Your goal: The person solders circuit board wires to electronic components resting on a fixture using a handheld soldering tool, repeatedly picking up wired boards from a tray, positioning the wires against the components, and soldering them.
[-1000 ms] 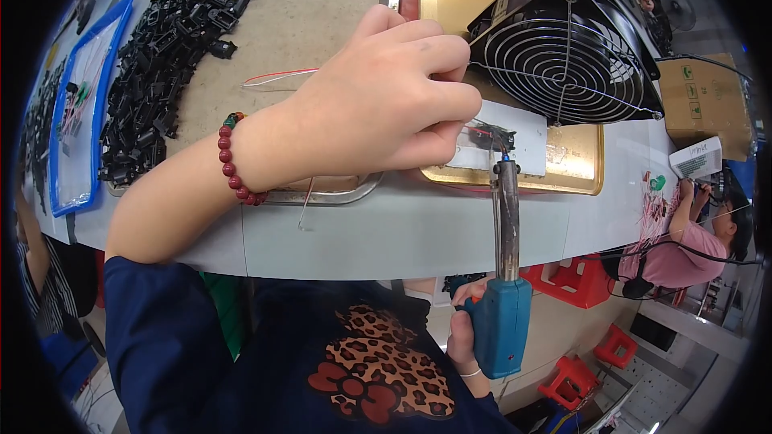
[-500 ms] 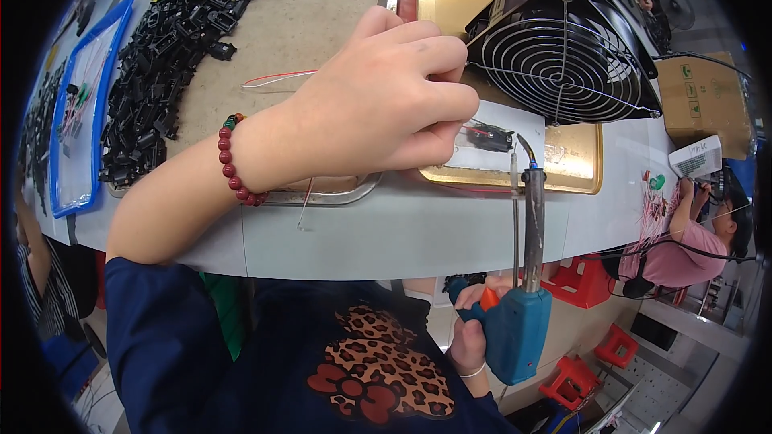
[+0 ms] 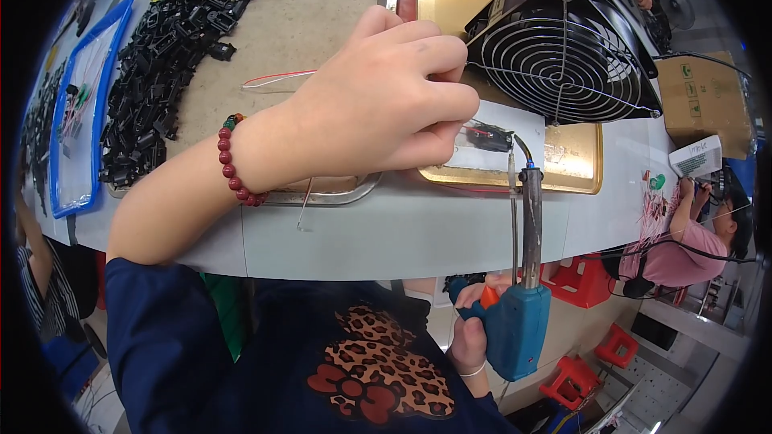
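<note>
My left hand (image 3: 402, 100) is closed around thin red and white wires (image 3: 277, 76), whose ends stick out on either side of the fist. Just past its fingertips a small black plastic part (image 3: 490, 138), with a red wire at its left end, lies on a white sheet over a gold tray (image 3: 575, 157). My right hand (image 3: 473, 329) grips a blue soldering gun (image 3: 519, 329) with an orange trigger, pointed upward. The gun's bent tip (image 3: 523, 145) and the end of its thin feed tube meet at the black part's right end.
A black fan with a wire guard (image 3: 563, 80) stands behind the gold tray. Black plastic housings (image 3: 161, 72) heap on a metal tray (image 3: 374, 189) at left, beside a blue tray (image 3: 88, 104). A person in pink (image 3: 683, 245) sits at right, near a carton (image 3: 708, 100).
The soldering gun has shifted slightly up and left, bringing its tip onto the end of the black part. My left hand has stayed in place.
</note>
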The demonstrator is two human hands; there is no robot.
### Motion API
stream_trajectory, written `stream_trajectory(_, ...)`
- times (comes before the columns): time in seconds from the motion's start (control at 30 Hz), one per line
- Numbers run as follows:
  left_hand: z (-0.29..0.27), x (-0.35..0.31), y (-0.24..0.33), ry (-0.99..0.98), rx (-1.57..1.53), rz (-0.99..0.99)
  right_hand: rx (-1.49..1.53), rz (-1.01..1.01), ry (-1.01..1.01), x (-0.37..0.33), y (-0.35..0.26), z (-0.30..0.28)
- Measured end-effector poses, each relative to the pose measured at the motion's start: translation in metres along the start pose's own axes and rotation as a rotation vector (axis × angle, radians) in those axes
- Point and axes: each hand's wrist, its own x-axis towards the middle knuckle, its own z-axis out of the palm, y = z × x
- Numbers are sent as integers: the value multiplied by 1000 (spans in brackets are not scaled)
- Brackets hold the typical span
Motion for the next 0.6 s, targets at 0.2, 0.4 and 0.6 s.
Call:
stream_trajectory(0.2, -1, -3, -2, 7, 13, 16, 8, 8, 4, -1, 0, 3)
stream_trajectory(0.4, -2, -3, -2, -4, 16, 19, 6, 0, 4, -1, 2, 3)
stream_trajectory(0.6, -6, -1, -1, -35, 28, 25, 39, 2, 29, -3, 3, 3)
